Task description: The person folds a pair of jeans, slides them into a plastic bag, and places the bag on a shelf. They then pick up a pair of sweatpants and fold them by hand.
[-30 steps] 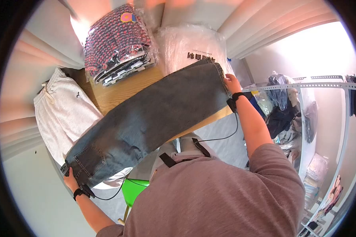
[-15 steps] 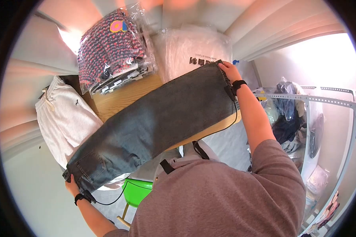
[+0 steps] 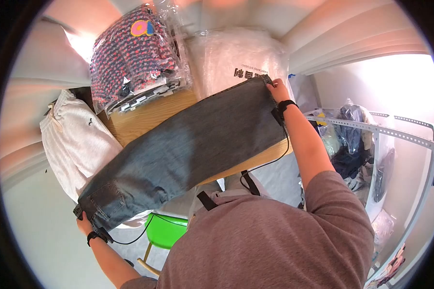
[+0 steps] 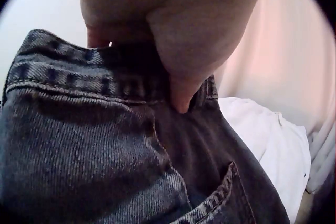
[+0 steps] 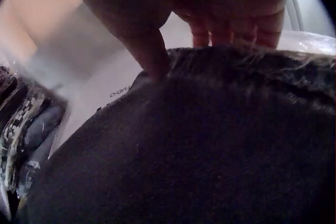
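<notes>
A pair of dark grey jeans (image 3: 197, 139) stretches lengthwise between my two hands, over the wooden table. At the waistband end, my left hand (image 3: 85, 224) grips the band, thumb in front and fingers behind it; a back pocket (image 3: 107, 198) shows close by. In the left wrist view the waistband (image 4: 79, 71) runs under the thumb (image 4: 181, 95). My right hand (image 3: 278, 91) pinches the hem at the far end of the leg. Seen from the right wrist, the thumb (image 5: 152, 58) lies on the near side of the frayed hem (image 5: 252, 58), with the fingers behind.
Pale sweatpants (image 3: 77, 135) hang over the table's left side. Bagged knitwear (image 3: 135, 58) and a stack of clear plastic bags (image 3: 241, 50) sit at the back of the wooden table (image 3: 152, 115). A green chair (image 3: 165, 232) stands below; a metal rack (image 3: 386, 130) with bagged clothes is right.
Both hands keep hold of the jeans, which lie flatter and straighter. The right hand has shifted its hold up toward the hem's upper corner. The head view has turned slightly.
</notes>
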`<act>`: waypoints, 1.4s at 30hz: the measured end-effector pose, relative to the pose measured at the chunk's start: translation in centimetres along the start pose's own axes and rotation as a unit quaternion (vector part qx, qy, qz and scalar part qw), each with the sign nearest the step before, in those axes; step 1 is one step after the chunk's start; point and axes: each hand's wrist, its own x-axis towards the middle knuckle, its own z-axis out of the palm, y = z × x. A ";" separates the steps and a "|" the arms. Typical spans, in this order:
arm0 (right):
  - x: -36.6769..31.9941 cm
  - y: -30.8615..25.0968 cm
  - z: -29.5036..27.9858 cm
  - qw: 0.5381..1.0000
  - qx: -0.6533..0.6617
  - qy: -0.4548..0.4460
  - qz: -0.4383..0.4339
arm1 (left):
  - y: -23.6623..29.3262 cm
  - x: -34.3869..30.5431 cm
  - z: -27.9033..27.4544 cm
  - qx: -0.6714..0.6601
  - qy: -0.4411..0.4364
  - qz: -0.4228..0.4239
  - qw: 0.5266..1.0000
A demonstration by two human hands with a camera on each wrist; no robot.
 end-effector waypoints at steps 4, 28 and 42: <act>-1.0 0.3 -2.3 0.979 -0.138 -0.115 0.100 | -0.2 0.3 0.0 -0.009 -0.013 -0.022 1.000; -10.5 -8.6 -19.2 0.994 -0.054 0.054 -0.077 | 7.6 -7.7 -10.0 -0.257 -0.013 0.107 0.960; -7.2 -2.2 -17.5 0.992 0.094 -0.080 0.010 | 16.6 -4.9 1.4 -0.183 -0.078 0.183 0.963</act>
